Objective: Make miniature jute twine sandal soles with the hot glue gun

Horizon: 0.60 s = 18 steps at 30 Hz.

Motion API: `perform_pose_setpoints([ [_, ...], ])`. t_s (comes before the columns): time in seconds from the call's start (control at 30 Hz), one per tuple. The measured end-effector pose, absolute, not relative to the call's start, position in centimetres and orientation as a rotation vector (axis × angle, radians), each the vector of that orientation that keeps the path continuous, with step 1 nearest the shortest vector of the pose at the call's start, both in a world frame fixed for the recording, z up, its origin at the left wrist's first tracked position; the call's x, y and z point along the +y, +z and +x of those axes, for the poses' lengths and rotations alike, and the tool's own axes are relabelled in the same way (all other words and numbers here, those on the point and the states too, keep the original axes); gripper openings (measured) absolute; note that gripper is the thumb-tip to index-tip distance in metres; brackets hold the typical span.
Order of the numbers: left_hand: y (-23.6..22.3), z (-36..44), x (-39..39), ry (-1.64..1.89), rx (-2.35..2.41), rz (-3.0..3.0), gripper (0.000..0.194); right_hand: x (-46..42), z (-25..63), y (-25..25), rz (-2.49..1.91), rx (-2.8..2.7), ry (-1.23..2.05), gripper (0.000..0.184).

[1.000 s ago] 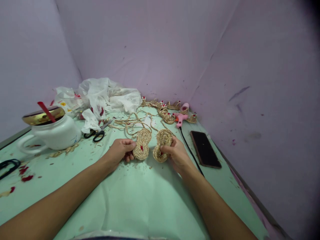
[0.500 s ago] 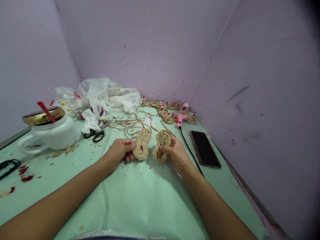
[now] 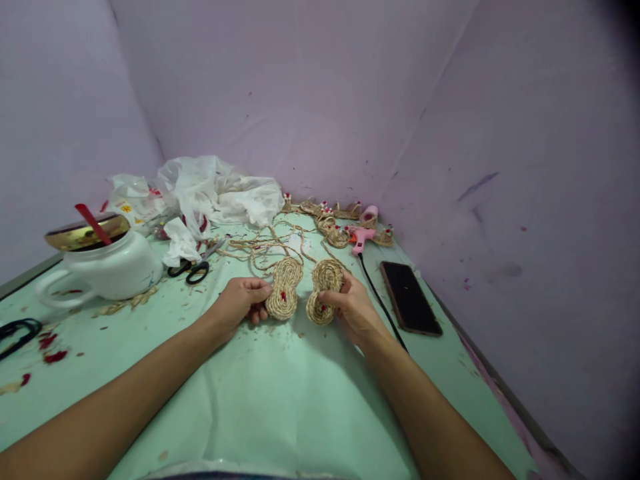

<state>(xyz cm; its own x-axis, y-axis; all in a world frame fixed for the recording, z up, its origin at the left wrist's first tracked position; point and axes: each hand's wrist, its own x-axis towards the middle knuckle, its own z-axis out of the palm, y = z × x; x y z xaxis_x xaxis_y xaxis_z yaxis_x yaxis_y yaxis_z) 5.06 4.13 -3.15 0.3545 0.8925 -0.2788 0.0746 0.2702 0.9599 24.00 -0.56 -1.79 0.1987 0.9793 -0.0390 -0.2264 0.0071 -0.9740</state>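
Observation:
Two coiled straw-rope soles, shaped like a figure eight with a red spot near the lower middle, stand side by side over the table. My left hand (image 3: 245,301) pinches the left edge of the left rope sole (image 3: 285,283) between thumb and fingers. On the right rope sole (image 3: 326,277), my right hand (image 3: 350,303) has its thumb across the front and its fingers behind. A narrow gap separates the two soles. Loose braided rope (image 3: 265,247) trails behind them over the table.
A pink glue gun (image 3: 362,240) with a black cord and a phone (image 3: 411,298) lie at right. Small braided pieces with beads (image 3: 335,233) sit by the wall. Left are scissors (image 3: 199,272), white plastic bags (image 3: 220,190) and a white mug (image 3: 120,270) topped by a gold bowl (image 3: 87,233).
The right sole has shifted very slightly in my right hand. Otherwise both hands and the things on the table stay as they were.

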Motion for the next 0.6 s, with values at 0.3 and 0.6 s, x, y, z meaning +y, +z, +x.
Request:
perform_pose_setpoints([
  [0.3, -2.96, 5.05, 4.05, 0.728, 1.078, 1.156, 0.02, -0.64, 23.96, -1.74, -1.129, -0.879, 1.189, 0.032],
  [0.6, -3.0, 5.1, 4.11, 0.733, 1.075, 1.15, 0.019, -0.67, 23.96, -1.51, -1.101, -0.785, 1.24, 0.029],
])
